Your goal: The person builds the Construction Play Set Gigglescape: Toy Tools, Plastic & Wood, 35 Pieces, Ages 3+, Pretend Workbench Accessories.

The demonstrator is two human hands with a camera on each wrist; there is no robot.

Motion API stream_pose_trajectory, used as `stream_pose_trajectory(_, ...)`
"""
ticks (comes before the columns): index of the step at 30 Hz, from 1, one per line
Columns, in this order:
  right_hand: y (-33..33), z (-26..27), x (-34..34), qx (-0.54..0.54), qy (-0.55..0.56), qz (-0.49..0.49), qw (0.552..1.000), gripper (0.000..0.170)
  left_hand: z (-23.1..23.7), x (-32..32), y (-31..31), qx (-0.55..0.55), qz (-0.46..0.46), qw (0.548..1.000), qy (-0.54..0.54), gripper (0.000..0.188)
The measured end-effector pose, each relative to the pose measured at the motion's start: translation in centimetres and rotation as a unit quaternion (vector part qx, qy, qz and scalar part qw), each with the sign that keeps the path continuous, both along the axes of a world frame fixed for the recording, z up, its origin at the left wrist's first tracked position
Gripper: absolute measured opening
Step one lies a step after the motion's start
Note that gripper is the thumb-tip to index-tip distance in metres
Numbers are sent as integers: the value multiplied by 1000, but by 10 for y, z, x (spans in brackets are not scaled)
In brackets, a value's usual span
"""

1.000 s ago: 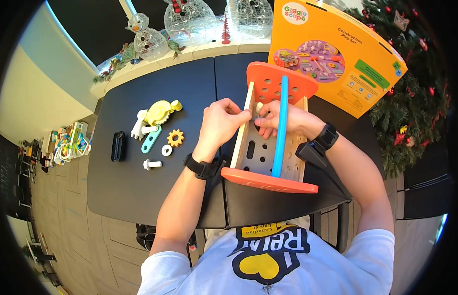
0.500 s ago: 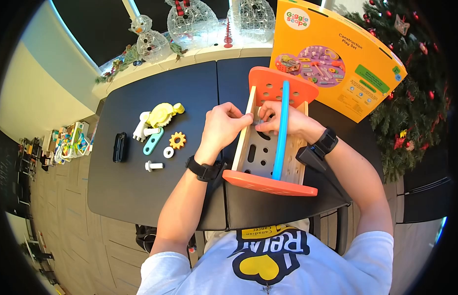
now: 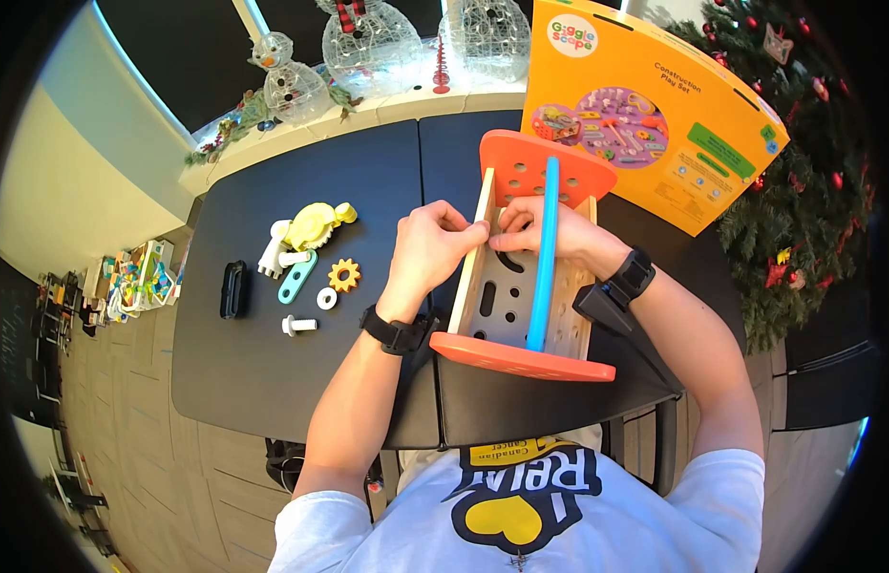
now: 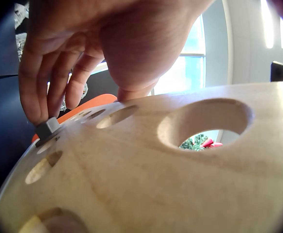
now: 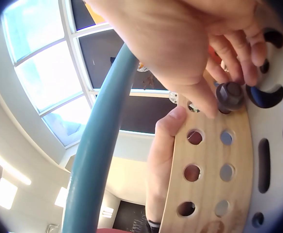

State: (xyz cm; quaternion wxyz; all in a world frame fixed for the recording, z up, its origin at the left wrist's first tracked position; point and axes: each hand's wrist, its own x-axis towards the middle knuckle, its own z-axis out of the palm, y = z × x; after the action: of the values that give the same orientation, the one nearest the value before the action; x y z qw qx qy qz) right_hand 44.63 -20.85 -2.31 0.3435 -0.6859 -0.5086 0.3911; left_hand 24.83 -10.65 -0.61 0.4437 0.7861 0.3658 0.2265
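Fastening is seemingly underway: right hand (image 5: 173,46) pinching nut (image 5: 230,94), left hand (image 3: 427,246) pinching panel (image 5: 208,187) and bolt head (image 4: 47,128); next turn needs both aligned.

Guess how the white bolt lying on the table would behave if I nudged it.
The white bolt would probably roll, since it lies on its side with a rounded shank. It may well curve as it goes, because its head is wider than the shank. It looks solid and straight, so I'd expect it to stay stiff when lifted.
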Motion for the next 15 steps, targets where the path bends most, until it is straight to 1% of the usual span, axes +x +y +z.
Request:
stream_pose_trajectory(1, 0, -3, 2, 30, -27, 11, 999, 38, 1, 0, -1, -4, 0, 1000, 0, 36)
stream_pose_trajectory(4, -2, 5, 2, -23, -19, 20, 999, 36, 0, 0, -1, -1, 3, 1000, 5, 36)
stream_pose_trajectory(7, 4, -1, 2, -87, 33, 9, 996, 40, 1, 0, -1, -3, 3, 1000, 3, 36)
stream_pose_trajectory(10, 6, 0, 0, -110, 26, -22, 993, 44, 0, 0, -1, -9, 2, 1000, -1, 36)
stream_pose_trajectory(13, 4, 3, -3, -80, 56, -56, 994, 45, 1, 0, -2, -8, 1, 1000, -1, 37)
stream_pose_trajectory(15, 0, -2, -2, -40, 15, -25, 999, 45, 0, 0, -1, -4, -1, 1000, -3, 37)
